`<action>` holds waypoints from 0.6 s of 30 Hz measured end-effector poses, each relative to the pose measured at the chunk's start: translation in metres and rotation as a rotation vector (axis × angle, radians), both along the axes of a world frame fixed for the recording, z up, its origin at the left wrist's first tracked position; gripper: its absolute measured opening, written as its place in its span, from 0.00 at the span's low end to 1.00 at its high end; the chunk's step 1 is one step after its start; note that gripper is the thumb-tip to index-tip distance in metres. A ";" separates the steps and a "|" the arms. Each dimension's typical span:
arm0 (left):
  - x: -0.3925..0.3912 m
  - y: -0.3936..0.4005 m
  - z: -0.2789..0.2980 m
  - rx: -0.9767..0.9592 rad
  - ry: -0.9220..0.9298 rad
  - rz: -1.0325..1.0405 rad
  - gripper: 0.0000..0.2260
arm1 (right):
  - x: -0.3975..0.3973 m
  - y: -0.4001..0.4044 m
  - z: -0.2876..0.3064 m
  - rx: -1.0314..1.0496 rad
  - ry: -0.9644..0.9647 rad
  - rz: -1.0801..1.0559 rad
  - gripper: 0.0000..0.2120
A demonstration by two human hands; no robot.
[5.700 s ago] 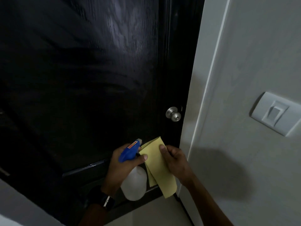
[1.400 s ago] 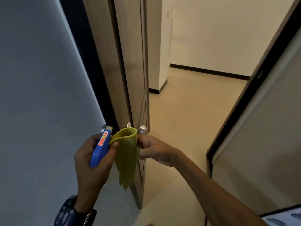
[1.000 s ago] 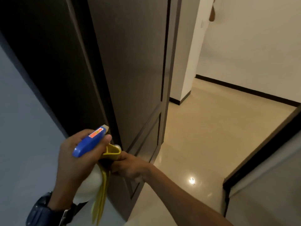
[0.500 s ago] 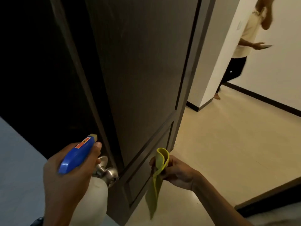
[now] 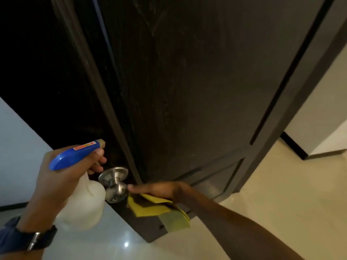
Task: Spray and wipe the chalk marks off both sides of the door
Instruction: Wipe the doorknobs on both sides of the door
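**Door edge-on between the two hands, knob at centre**

The dark door is seen nearly edge-on, filling the upper middle of the view, with faint pale chalk marks visible high on its panel. Its steel knob lies low on the near edge, between the two hands.

The spray bottle is held in the left hand, just left of the knob; the fingers are curled round the neck under the blue spray head, whose nozzle is aimed toward the door edge. The white bottle body hangs below the hand, partly in front of the knob's plate.

The yellow cloth is held under the right hand, just right of the knob and against the door's lower panel. One fingertip is extended to the knob and appears to touch it; how the remaining fingers grip the cloth is hidden by the hand itself.

A dark watch is worn on the left wrist. Glossy pale floor and a white wall with dark skirting are seen to the right.
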State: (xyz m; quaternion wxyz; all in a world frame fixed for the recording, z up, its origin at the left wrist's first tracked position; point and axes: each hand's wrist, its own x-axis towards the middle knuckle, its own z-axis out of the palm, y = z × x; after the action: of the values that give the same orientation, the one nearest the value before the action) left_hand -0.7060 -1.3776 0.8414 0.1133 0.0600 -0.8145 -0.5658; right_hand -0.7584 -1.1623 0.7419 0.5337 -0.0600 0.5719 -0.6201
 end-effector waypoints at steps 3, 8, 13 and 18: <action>0.009 0.005 0.004 0.026 -0.026 0.062 0.31 | 0.003 -0.023 -0.007 -0.030 -0.006 0.080 0.15; 0.013 0.018 0.010 0.109 0.011 0.148 0.26 | 0.001 -0.044 -0.025 -0.095 -0.061 0.003 0.23; 0.024 0.029 0.013 0.178 0.014 0.235 0.31 | -0.001 -0.051 -0.028 -0.110 -0.059 -0.061 0.12; 0.035 0.048 0.013 0.121 0.043 0.359 0.13 | 0.005 -0.053 -0.034 -0.023 0.117 0.029 0.23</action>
State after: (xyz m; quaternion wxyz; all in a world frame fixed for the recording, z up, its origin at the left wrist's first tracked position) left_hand -0.6708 -1.3300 0.8549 0.2257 0.1989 -0.7527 -0.5856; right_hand -0.7534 -1.2150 0.7076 0.5076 -0.1103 0.5940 -0.6142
